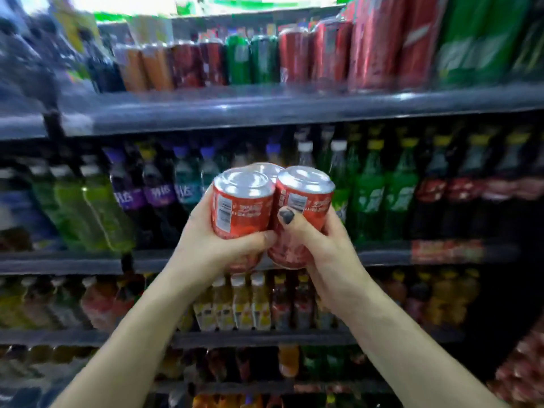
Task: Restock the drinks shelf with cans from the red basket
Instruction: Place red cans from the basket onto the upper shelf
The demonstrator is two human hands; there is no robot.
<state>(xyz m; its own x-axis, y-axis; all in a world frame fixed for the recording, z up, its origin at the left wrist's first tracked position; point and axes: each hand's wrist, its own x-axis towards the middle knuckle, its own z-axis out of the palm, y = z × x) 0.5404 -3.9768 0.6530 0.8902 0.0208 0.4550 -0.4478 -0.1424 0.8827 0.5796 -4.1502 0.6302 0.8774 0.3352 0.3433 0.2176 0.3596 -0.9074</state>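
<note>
- The left hand [223, 245] was curled round the lower part of a red can [240, 207], thumb across its front, holding it upright in front of the shelves.
- A third can [269, 169] showed only as a silver top behind and between the two front cans; which hand bore it could not be told.
- The right hand [321, 242] gripped a second red can [297, 213], its dark-painted thumbnail pressed on the can's face; this can touched the left one side by side.
- All three cans were held below the top shelf's edge [265, 107], level with the row of bottles [368, 195] behind.
- On that top shelf stood orange, dark red, green and red cans [294, 54], the tall red ones toward the right.
- The picture was blurred, so labels were unreadable.
</note>
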